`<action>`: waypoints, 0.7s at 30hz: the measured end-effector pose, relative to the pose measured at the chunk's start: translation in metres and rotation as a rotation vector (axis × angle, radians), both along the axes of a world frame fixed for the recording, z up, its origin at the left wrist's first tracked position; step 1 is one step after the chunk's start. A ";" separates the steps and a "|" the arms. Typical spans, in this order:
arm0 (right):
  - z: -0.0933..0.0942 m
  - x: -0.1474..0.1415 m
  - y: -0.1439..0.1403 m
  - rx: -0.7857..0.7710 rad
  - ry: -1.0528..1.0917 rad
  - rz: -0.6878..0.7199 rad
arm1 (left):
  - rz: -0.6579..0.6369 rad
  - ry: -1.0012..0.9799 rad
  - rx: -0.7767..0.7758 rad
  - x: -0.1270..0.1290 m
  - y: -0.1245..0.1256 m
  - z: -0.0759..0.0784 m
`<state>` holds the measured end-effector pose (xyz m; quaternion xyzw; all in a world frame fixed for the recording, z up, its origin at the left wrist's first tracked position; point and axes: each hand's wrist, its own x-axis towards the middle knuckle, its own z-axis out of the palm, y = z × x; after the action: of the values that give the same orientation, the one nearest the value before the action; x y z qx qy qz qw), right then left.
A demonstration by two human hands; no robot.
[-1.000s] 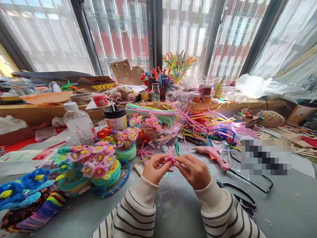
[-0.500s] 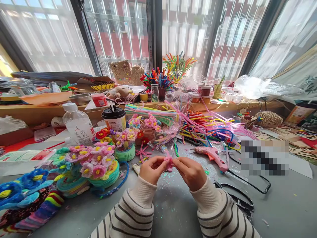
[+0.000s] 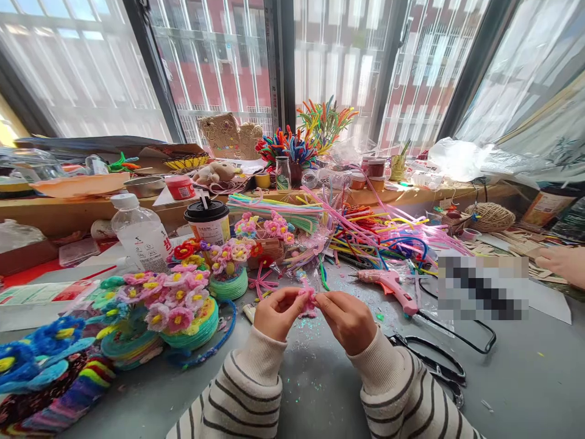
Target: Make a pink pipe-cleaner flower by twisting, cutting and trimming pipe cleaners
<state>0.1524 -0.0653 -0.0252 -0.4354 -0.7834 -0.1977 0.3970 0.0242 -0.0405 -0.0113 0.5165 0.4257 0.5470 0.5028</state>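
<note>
Pink fuzzy pipe-cleaner flower (image 3: 309, 301) pinched between left hand (image 3: 276, 312) and right hand (image 3: 348, 319)

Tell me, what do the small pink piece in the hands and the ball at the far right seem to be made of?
Pink piece, pinched between left hand and right hand: probably fuzzy chenille pipe cleaner, matte and bristly. Ball: likely jute twine, with coarse tan strands wound round.

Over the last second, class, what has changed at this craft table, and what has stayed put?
Another person's hand has come into view at the right edge, over the wooden pieces. The left hand and right hand still pinch the small pink flower between them, drifted slightly up and left in the picture. The pink glue gun, scissors and drink cup have not moved.
</note>
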 end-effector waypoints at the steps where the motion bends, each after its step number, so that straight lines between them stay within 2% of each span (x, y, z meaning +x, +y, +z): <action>1: -0.001 0.000 0.000 0.001 0.018 0.000 | -0.007 -0.004 -0.005 0.000 -0.001 0.001; 5: -0.004 -0.001 -0.001 -0.018 0.128 0.009 | -0.084 -0.093 -0.037 0.002 -0.002 0.002; 9: -0.005 -0.002 -0.001 -0.100 0.212 0.043 | -0.176 -0.182 -0.076 0.004 -0.002 -0.001; 15: -0.002 -0.003 0.000 -0.248 0.338 0.122 | -0.159 -0.186 -0.081 0.002 0.000 -0.003; 21: -0.001 -0.002 -0.001 -0.315 0.436 0.107 | -0.123 -0.123 -0.023 0.001 0.002 -0.007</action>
<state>0.1503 -0.0663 -0.0262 -0.4820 -0.7224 0.0461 0.4937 0.0253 -0.0387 -0.0182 0.5016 0.3676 0.5408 0.5664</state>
